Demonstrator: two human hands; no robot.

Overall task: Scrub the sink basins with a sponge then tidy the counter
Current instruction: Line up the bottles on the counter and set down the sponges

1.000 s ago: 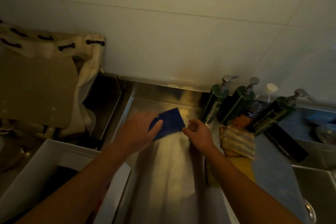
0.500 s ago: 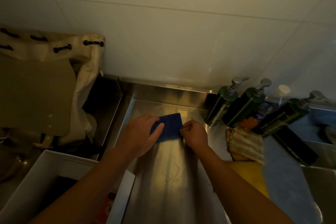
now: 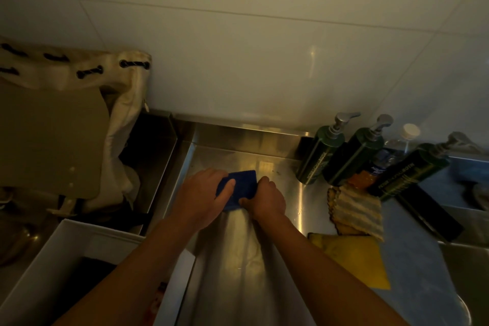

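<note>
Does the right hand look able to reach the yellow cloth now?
Likely yes, once it lets go: the right hand grips the blue sponge, but the yellow cloth lies close on its right, nothing between.

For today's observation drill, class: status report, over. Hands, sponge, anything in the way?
Left hand and right hand both grip the blue sponge. Sponge low over steel surface. Pump bottles off to the right, not in the way.

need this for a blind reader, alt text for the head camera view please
A blue sponge is held inside a steel sink basin, left hand gripping its left side, right hand pinching its right edge. Green pump bottles, a striped cloth and a yellow cloth sit on the counter to the right.
</note>
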